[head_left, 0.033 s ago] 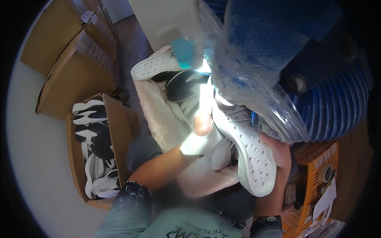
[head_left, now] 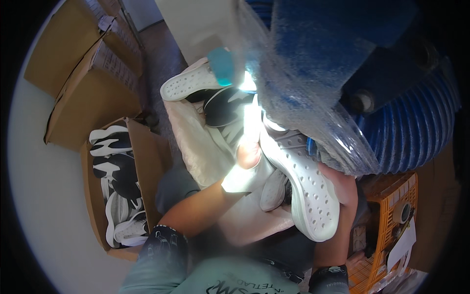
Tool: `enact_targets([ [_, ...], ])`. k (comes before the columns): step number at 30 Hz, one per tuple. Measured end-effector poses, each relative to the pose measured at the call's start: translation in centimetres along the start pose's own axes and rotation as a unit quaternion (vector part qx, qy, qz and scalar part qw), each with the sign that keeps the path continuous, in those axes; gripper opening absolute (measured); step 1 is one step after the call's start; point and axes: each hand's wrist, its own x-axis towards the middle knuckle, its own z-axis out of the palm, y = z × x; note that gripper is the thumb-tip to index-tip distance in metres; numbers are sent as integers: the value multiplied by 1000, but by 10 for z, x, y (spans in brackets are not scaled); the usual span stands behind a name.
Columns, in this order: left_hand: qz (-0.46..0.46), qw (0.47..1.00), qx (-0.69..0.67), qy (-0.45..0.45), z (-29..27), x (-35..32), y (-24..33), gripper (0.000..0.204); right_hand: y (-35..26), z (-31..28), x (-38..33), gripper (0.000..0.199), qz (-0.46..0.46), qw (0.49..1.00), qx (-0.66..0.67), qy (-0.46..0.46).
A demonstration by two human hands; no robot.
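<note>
A white shoe sole (head_left: 313, 201) dotted with round holes is held at a slant, its near end pointing down toward me. My left hand (head_left: 249, 154), with a white covering around palm and fingers, grips the sole's left edge; bright glare washes out its fingers. At the sole's right side, my right hand (head_left: 338, 183) closes against it, with its fingers hidden behind the sole and a cloudy plastic sheet (head_left: 313, 93). The sole's far end lies under this sheet, beside a bright light (head_left: 248, 81). Below the hands, a pale lined container (head_left: 196, 147) holds several black-and-white soles (head_left: 223, 110).
On the left, an open cardboard box (head_left: 147, 166) contains more black-and-white soles, with larger cartons (head_left: 93, 93) behind it. A ribbed blue hose (head_left: 416, 127) curves at the right by the blue machine. Below it stands an orange plastic crate (head_left: 384, 240) with a tape roll (head_left: 403, 213).
</note>
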Motion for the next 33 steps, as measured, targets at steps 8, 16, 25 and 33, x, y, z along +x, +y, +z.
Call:
enact_targets([
  [8,56,991,79,94,-2,3,-2,43,30,18,40,40,-65,996,-65,1],
  [16,156,969,155,113,-39,3,0,41,35,39,83,40,-110,994,-22,13],
  [25,115,966,228,37,-33,21,29,48,23,61,132,40,-115,986,113,29],
  [33,160,966,179,-98,-1,37,28,76,7,76,155,40,-106,959,258,54],
])
